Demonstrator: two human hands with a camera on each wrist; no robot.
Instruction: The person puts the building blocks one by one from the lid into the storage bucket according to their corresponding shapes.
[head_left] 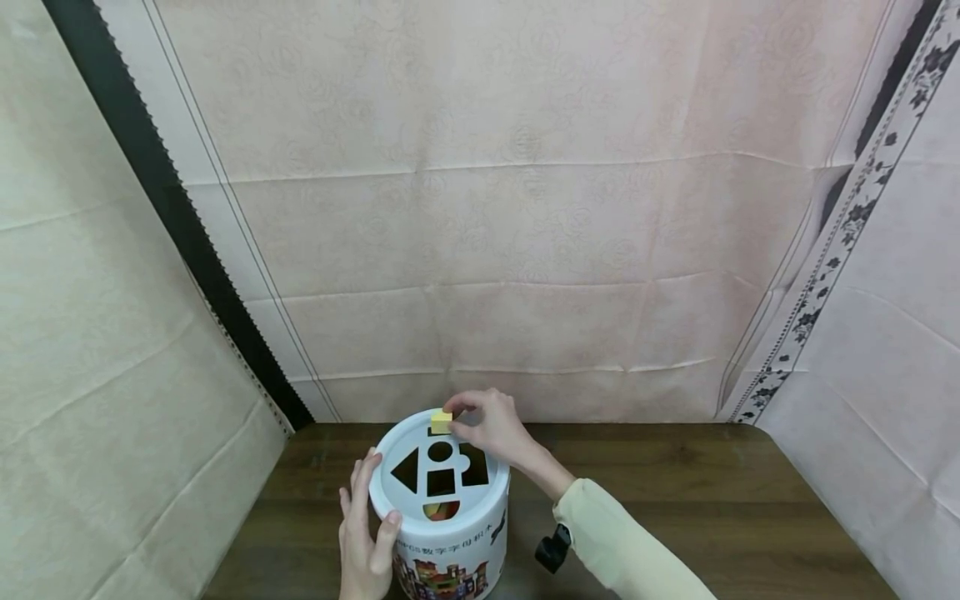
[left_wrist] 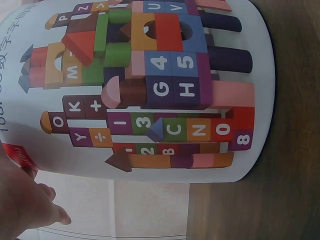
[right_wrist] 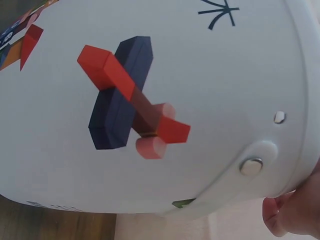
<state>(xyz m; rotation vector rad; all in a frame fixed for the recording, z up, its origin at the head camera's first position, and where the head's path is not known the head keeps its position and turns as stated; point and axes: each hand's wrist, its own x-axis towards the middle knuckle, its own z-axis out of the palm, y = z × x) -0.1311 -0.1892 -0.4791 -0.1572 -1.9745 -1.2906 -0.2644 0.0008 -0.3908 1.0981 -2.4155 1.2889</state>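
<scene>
A white toy-block bucket [head_left: 450, 546] stands upright, with a light-coloured lid [head_left: 384, 492] pierced by several shaped holes. My left hand [head_left: 364, 533] holds the bucket's left side, thumb at the front of the rim and fingers along the side. At the lid's far side, my right hand [head_left: 491, 427] pinches a small yellow block [head_left: 441, 422] between thumb and fingers. That block sits over the rear hole and partly covers it. Colourful pieces [head_left: 441, 510] show through the front hole. In the right wrist view the right hand [right_wrist: 300, 212] is largely cut off.
The bucket stands on a brown wooden table [head_left: 645, 500]. Patterned cloth hangs behind as a back wall [head_left: 525, 250], with more cloth on the left [head_left: 112, 375] and right [head_left: 892, 333]. A black wrist device [head_left: 553, 548] is by the right sleeve. Printed block pictures [left_wrist: 170, 90] cover the bucket.
</scene>
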